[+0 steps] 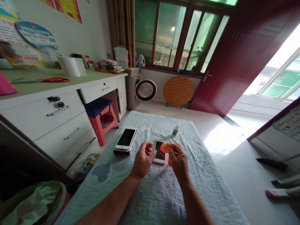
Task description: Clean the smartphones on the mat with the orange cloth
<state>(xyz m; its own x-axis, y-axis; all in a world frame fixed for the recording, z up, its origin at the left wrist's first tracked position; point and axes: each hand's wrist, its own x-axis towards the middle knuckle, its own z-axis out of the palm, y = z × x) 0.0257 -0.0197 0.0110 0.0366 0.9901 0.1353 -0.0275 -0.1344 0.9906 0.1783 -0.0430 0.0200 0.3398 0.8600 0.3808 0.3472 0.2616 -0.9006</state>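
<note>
A white-framed phone [160, 161] with a dark screen lies on the pale blue cloth [150, 125]. My left hand [144, 158] is at its left edge, fingers curled but apart, thumb touching the phone's side, holding nothing. Pinched in my right hand [178, 157] is an orange cloth [166, 147], bunched over the phone's right part and hanging down beside it. A small spray bottle [175, 130] with a blue label stands upright behind my right hand. To the left lies a stack of phones [126, 138], a white one on top with its screen dark.
A white desk [56, 115] with drawers runs along the left, a red stool [99, 125] partly under it. A bin [62, 190] stands at the lower left. A washing machine [133, 82] with its door open and a round wooden tabletop [178, 90] are at the back.
</note>
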